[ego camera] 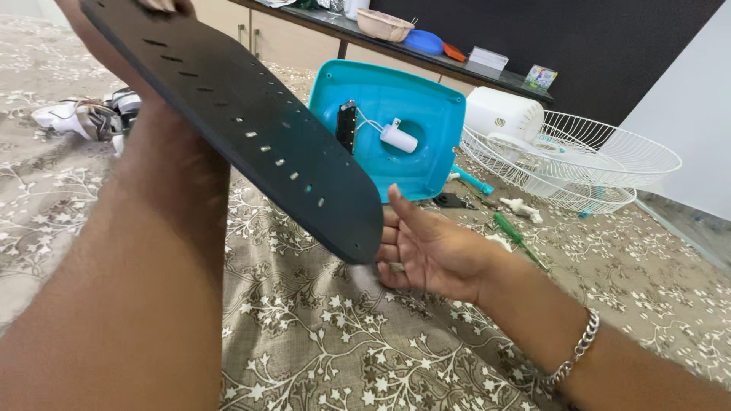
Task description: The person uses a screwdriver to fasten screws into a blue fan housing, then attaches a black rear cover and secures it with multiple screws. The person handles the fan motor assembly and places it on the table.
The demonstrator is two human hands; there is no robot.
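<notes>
Black slotted panel (251, 129), flat plastic by the look of it, held up at a slant across the middle of the view. Left hand (84, 23) mostly hidden behind the top end, only fingertips curling over the far edge, so closed around the panel and carrying its weight. Right hand (430, 247) wide open, palm turned toward the panel's rounded lower end, thumb up, fingers loosely bent, nothing held in it. Fingertips right at that lower edge, maybe just touching, hard to call from this angle. Chain bracelet (579, 350) on that wrist.

Just beyond the right hand: turquoise housing (415, 114) lying open side up, with a small white cylinder (399, 138) on a wire inside. Green screwdriver (510, 232) close off the right hand's outer side, white wire guard (609, 152) and white motor cover (502, 114) further out that way. All of it spread over a floral bedspread (320, 335).

Step in hand, best guess: steadying or looking over the panel, one end gripped, the other about to be supported. Any next move probably calls for closing the right fingers on that lower edge first, since the panel is long and only held at one end. Also worth keeping it clear of the housing and that loose wire.
</notes>
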